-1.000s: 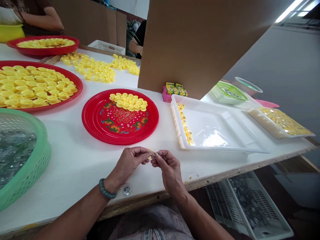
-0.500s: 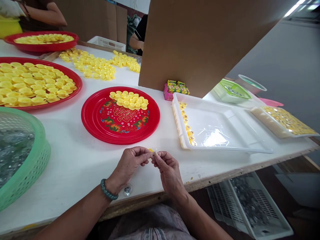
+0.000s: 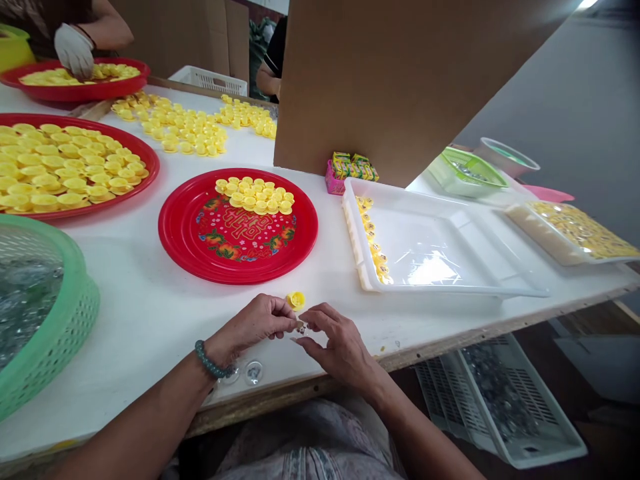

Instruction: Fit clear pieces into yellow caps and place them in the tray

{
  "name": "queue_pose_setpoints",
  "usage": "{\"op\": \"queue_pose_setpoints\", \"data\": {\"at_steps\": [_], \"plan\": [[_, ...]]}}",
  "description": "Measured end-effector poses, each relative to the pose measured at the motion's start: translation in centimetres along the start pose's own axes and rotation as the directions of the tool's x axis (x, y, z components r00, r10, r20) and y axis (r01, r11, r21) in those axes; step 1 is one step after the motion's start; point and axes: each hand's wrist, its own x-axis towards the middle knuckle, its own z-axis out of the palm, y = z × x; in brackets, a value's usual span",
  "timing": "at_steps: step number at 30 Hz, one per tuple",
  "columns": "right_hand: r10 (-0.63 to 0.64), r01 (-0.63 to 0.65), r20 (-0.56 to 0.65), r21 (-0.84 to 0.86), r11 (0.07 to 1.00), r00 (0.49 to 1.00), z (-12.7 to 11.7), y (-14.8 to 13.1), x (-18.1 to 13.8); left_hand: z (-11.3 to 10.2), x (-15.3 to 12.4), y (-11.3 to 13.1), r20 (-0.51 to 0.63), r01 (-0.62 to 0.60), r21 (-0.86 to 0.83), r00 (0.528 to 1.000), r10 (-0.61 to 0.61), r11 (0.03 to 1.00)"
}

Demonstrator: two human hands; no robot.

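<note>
My left hand (image 3: 255,325) and my right hand (image 3: 334,341) meet low over the white table (image 3: 150,313) near its front edge. Both pinch one tiny clear piece (image 3: 301,327) between their fingertips. A single yellow cap (image 3: 296,300) lies on the table just beyond the fingers, free of both hands. Past it stands a red plate (image 3: 185,230) with a small heap of yellow caps (image 3: 255,195) at its far side. To the right, a white tray (image 3: 450,253) holds a row of finished yellow pieces (image 3: 374,247) along its left wall.
A green basket (image 3: 60,320) of clear parts sits at left. A large red tray (image 3: 147,170) of yellow caps is behind it, loose caps (image 3: 190,133) farther back. A cardboard panel (image 3: 390,80) stands upright. Another person's gloved hand (image 3: 74,50) works at a far red tray. A crate (image 3: 495,400) sits below the table.
My hands dropped closer to the table and toward me. The yellow cap that was between my fingers now lies on the table. A gloved hand has come into view at the far tray.
</note>
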Motion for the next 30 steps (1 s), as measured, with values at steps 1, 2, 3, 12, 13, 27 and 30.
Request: {"op": "queue_pose_setpoints", "data": {"at_steps": [1, 2, 3, 12, 13, 27, 30], "plan": [[0.023, -0.023, -0.025, -0.001, 1.0, 0.999, 0.1, 0.2, 0.2, 0.0, 0.1, 0.0, -0.028, -0.014, 0.01, 1.0, 0.014, 1.0], [0.045, -0.045, -0.055, -0.007, 0.999, 0.997, 0.0, 0.4, 0.4, 0.1, 0.2, 0.0, -0.079, -0.032, 0.022, 0.996, 0.034, 0.999], [0.064, -0.065, -0.081, -0.014, 0.998, 0.995, 0.0, 0.7, 0.8, 0.1, 0.3, 0.0, -0.149, -0.051, 0.04, 0.987, 0.056, 0.998], [0.014, -0.007, 0.053, -0.139, 0.99, 0.999, -0.6, 2.6, 4.6, 0.1, 1.7, -1.1, -0.378, -0.057, 0.244, 0.913, 0.15, 0.968], [0.014, -0.004, 0.069, -0.147, 0.989, 0.998, -0.6, 2.6, 4.8, 0.1, 1.9, -1.3, -0.37, -0.068, 0.22, 0.917, 0.148, 0.973], [0.03, 0.029, 0.21, -0.273, 0.961, 0.977, -0.7, 2.4, 6.9, 0.1, 2.9, -1.4, -0.369, -0.065, 0.032, 0.927, 0.073, 0.997], [0.066, 0.005, 0.248, -0.273, 0.962, 0.967, -0.9, 2.4, 7.7, 0.2, 3.2, -1.5, -0.376, -0.015, -0.039, 0.927, -0.001, 0.999]]}}
